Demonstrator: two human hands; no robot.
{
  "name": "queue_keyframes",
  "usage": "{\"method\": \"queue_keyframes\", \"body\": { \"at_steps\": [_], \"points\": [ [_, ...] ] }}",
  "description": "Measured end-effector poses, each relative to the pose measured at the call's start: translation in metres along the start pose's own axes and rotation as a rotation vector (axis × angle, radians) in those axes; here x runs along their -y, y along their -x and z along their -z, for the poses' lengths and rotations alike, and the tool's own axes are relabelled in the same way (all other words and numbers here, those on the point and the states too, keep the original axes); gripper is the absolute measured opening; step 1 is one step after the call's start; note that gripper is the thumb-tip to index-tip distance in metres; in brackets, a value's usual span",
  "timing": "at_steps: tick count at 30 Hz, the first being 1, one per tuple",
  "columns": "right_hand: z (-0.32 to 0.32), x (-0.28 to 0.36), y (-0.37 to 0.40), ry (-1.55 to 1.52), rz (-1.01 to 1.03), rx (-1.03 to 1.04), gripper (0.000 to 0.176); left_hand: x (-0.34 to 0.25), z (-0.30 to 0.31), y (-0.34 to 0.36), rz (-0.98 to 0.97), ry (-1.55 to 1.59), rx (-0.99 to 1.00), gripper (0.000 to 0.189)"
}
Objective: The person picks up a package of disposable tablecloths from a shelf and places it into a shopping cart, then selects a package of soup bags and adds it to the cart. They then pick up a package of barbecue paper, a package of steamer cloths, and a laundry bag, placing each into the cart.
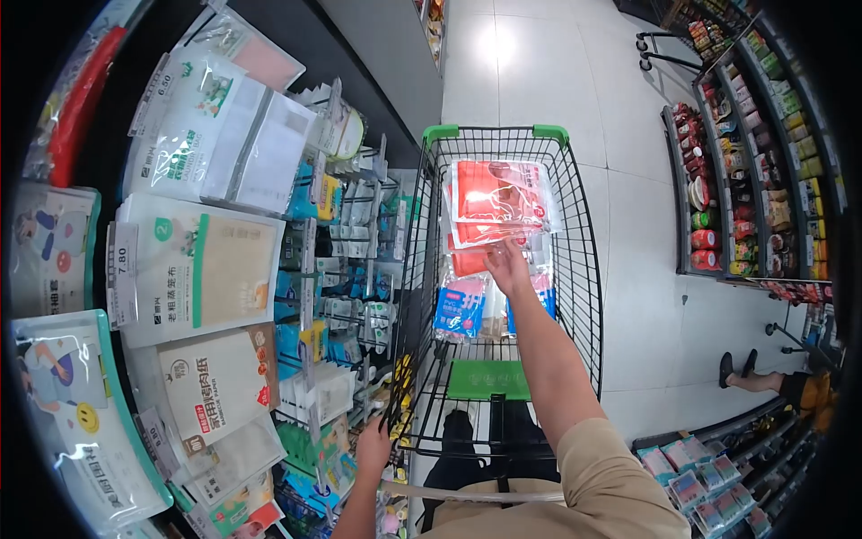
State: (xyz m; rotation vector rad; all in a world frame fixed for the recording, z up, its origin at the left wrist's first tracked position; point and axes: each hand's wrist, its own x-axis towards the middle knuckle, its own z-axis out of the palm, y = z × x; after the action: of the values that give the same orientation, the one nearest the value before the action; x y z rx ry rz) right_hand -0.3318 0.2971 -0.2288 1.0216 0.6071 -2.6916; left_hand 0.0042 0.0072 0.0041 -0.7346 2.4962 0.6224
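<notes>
A black wire shopping cart [588, 242] with green corner pieces stands in front of me. My right hand [509, 268] reaches into it, fingers closed on the lower edge of a red-and-white plastic package [500, 193]. That package lies over other red ones in the cart. Below my wrist are blue-and-pink packs of PVC gloves [460, 307], partly hidden by my forearm. My left hand [373, 445] is at the cart's near left side, its fingers curled at the wire rim; some fingertips are hidden.
Hanging packages, including barbecue paper [211, 386] and steamer cloth [202, 269], line the left rack close to the cart. Pale floor tiles [628, 314] run along the right. Farther right are stocked shelves [754, 162] and a person's leg [759, 381].
</notes>
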Motion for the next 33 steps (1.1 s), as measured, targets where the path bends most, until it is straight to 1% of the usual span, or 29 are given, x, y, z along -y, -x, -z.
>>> {"method": "queue_keyframes", "body": {
  "at_steps": [2, 3, 4, 6, 7, 8, 10, 11, 12, 14, 15, 17, 18, 20, 21, 22, 24, 26, 28, 29, 30, 31, 32, 33],
  "points": [
    [0.022, -0.001, -0.022, -0.001, -0.103, 0.086, 0.031, 0.003, -0.002, -0.002, 0.001, -0.022, 0.008, 0.024],
    [0.020, 0.000, -0.025, 0.054, -0.114, 0.105, 0.039, -0.001, -0.001, -0.004, -0.008, -0.015, 0.007, 0.024],
    [0.019, 0.003, -0.030, 0.059, -0.109, 0.106, 0.039, -0.005, 0.000, -0.003, -0.016, -0.022, -0.007, 0.023],
    [0.020, 0.001, -0.034, 0.115, -0.244, -0.021, 0.034, -0.006, 0.000, 0.000, -0.006, -0.031, -0.011, 0.023],
    [0.022, -0.002, -0.031, 0.123, -0.241, 0.034, 0.044, -0.006, 0.000, 0.000, 0.001, -0.019, -0.004, 0.023],
    [0.023, -0.008, -0.031, 0.123, -0.255, 0.023, 0.044, -0.007, 0.001, 0.001, 0.008, -0.010, 0.003, 0.023],
    [0.024, -0.017, -0.044, 0.044, -0.188, 0.009, 0.060, -0.009, 0.000, 0.001, 0.031, -0.031, 0.003, 0.022],
    [0.026, -0.020, -0.049, 0.023, -0.183, 0.050, 0.068, -0.007, -0.002, 0.002, 0.049, -0.042, 0.003, 0.022],
    [0.010, -0.016, -0.046, 0.024, -0.189, 0.049, 0.068, -0.007, -0.004, 0.002, 0.066, -0.049, 0.002, 0.022],
    [-0.033, -0.005, -0.042, -0.107, -0.139, -0.022, 0.063, -0.010, -0.003, 0.005, 0.068, -0.035, 0.002, 0.021],
    [-0.051, -0.001, -0.048, -0.101, -0.141, -0.021, 0.063, -0.012, -0.004, 0.003, 0.062, -0.021, -0.002, 0.021],
    [-0.071, 0.003, -0.061, -0.173, -0.052, 0.128, 0.057, -0.011, -0.007, 0.004, 0.052, -0.028, 0.012, 0.022],
    [-0.074, 0.004, -0.068, -0.176, -0.059, 0.123, 0.057, -0.012, -0.006, 0.004, 0.037, -0.040, 0.020, 0.023],
    [-0.072, -0.001, -0.069, -0.090, 0.004, 0.082, 0.054, -0.018, -0.004, 0.008, 0.040, -0.046, 0.016, 0.023],
    [-0.056, -0.005, -0.075, -0.076, -0.059, 0.074, 0.052, -0.020, -0.004, 0.010, 0.056, -0.041, 0.016, 0.023],
    [-0.040, -0.011, -0.078, -0.081, -0.058, 0.077, 0.052, -0.025, -0.004, 0.009, 0.066, -0.029, 0.011, 0.023],
    [-0.007, -0.020, -0.060, 0.057, -0.041, 0.003, 0.072, -0.028, -0.004, 0.012, 0.076, -0.047, 0.013, 0.021],
    [-0.010, -0.007, 0.002, 0.313, -0.062, -0.175, 0.075, -0.013, -0.013, 0.014, 0.037, -0.062, -0.007, 0.022],
    [0.035, -0.011, 0.039, 0.591, -0.141, -0.158, 0.075, -0.016, -0.011, 0.015, 0.043, -0.069, 0.000, 0.022],
    [0.065, -0.016, 0.056, 0.766, -0.148, -0.174, 0.070, -0.017, -0.011, 0.015, 0.058, -0.083, 0.007, 0.023],
    [0.085, -0.008, 0.080, 1.055, -0.217, -0.102, 0.063, -0.013, -0.013, 0.014, 0.053, -0.066, -0.001, 0.023],
    [0.122, -0.012, 0.099, 1.332, -0.033, 0.014, 0.057, -0.008, -0.015, 0.011, 0.029, -0.058, -0.004, 0.023],
    [0.135, -0.006, 0.127, 1.548, -0.002, 0.088, 0.054, -0.003, -0.016, 0.011, 0.007, -0.052, -0.008, 0.023],
    [0.148, 0.002, 0.149, 1.779, -0.119, 0.185, 0.056, -0.003, -0.016, 0.012, -0.011, 0.002, -0.036, 0.024]
  ]
}}
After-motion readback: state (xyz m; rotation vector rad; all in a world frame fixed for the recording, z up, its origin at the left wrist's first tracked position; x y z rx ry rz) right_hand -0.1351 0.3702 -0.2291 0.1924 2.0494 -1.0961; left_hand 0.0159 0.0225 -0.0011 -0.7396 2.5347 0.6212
